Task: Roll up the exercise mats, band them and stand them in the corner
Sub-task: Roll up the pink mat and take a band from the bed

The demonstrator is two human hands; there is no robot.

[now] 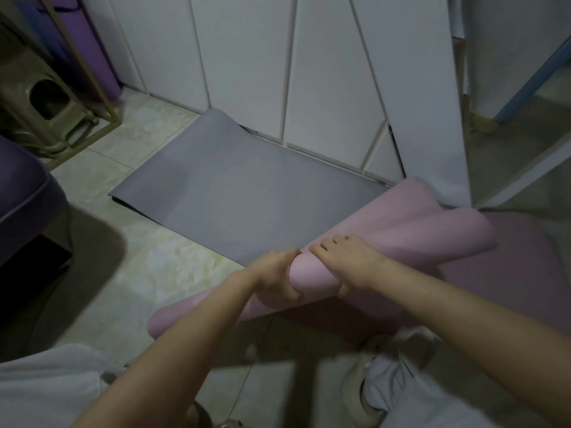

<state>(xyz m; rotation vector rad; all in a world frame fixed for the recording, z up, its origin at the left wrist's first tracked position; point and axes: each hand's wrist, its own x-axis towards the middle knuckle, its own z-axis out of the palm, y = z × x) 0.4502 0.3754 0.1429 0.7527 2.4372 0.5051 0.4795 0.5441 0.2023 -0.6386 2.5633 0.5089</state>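
A mat with a pink outside and grey inside lies on the floor. Its rolled pink part [312,274] runs from lower left to upper right, and the flat grey part [241,196] stretches away to the white wall panels. My left hand [276,278] grips the roll, thumb under and fingers over its far side. My right hand [347,259] curls over the roll just to the right, thumb on the near side. A rolled purple mat [92,47] stands upright in the far left corner.
A green plastic stool [43,100] sits inside a thin gold metal frame [102,97] at the far left. A dark purple cushioned seat [24,193] stands at the left. White wall panels [247,72] back the mat. My shoe [361,387] is at the lower right.
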